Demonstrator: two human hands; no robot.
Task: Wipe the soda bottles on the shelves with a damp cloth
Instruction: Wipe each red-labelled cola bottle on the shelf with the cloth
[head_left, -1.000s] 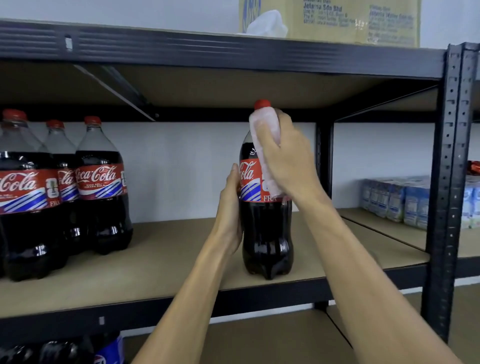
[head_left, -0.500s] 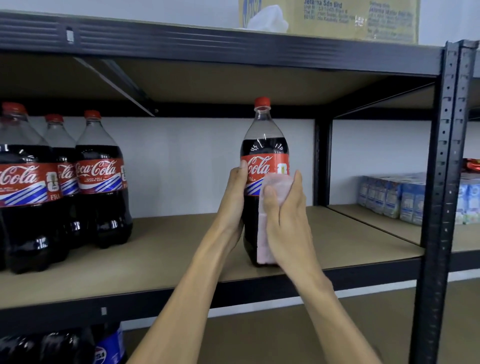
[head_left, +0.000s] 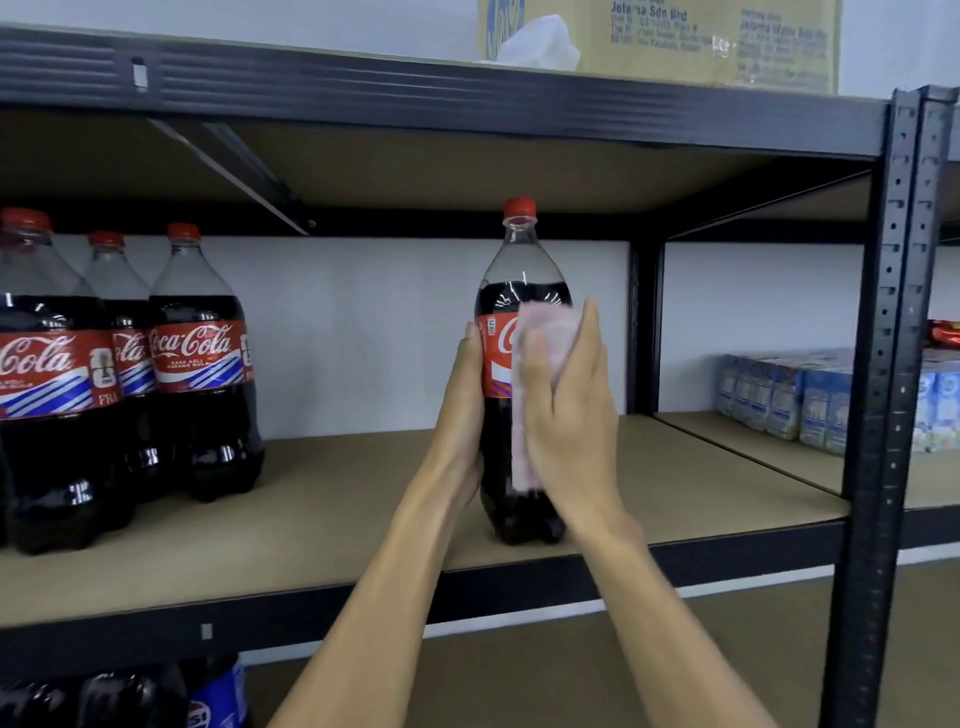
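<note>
The soda bottle (head_left: 497, 415) stood upright near the front edge of the shelf (head_left: 337, 493), straight ahead of me at 12 o'clock. The pink cloth (head_left: 550, 332) lay on its front, over part of the red label. My right hand (head_left: 571, 415) curved round the cloth and pressed it on from the bottle's 3 o'clock side, with the thumb and fingers hugging the cloth. My left hand (head_left: 465, 405) held the bottle at its 9 o'clock side, thumb up. Its fingers went behind the bottle, so I could not see them.

I think the trick here was to keep the bottle still with the left hand and rub in long strokes from top to bottom. Then I could turn it a bit to reach the back. If I pushed too hard, it could tip.

More cola bottles (head_left: 197, 364) stood well apart at 9 o'clock. Small cartons (head_left: 779, 395) sat at 3 o'clock.
</note>
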